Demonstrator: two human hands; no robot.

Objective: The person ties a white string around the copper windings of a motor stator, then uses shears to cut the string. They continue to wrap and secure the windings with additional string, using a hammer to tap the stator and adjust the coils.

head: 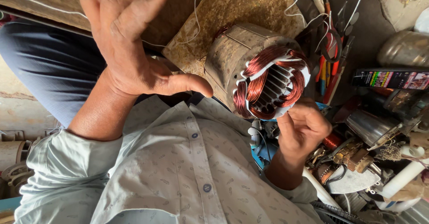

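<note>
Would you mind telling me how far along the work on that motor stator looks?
Done: copper coils already fill the slots of the stator, with white insulation at the rim. In hand: the right hand sits at the stator's lower edge, fingers closed near the coil end; the left hand is raised, open, near a white string. Left: I cannot tell how much of the coil ends is tied.

The motor stator (263, 78) rests on a board (232, 9) in front of the person. Just right of it lie hand tools (330, 54), with a heap of parts (371, 157) below them. A thread (187, 38) crosses the board.
</note>
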